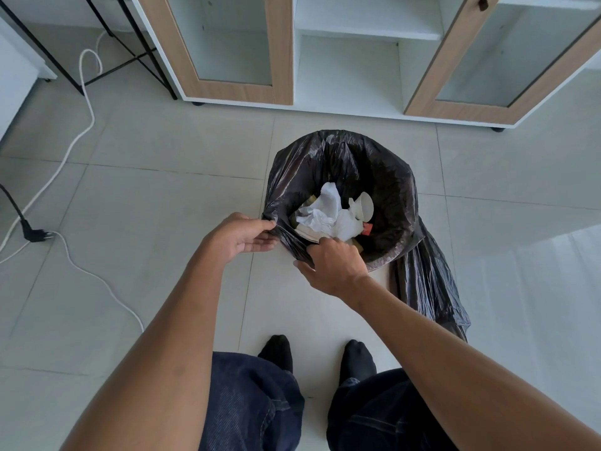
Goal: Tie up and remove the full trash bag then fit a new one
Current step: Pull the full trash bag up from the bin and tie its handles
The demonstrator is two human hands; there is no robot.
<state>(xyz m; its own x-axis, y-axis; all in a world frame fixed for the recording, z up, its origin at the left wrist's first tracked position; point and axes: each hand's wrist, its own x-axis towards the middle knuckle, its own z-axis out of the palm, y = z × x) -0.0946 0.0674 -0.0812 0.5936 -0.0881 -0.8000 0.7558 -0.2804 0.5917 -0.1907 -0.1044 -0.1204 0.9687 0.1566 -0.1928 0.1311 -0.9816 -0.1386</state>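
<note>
Two hands, left grip and right grip each pinching one black trash bag rim

Black trash bag stands open on the floor, holding crumpled white paper.

Pale tiled floor carries everything. Bin lined with black trash bag stands centre, just before white cabinet on small dark feet. White cable snakes along left; black plug lies beside it. Two black-socked feet stand near bin.
</note>
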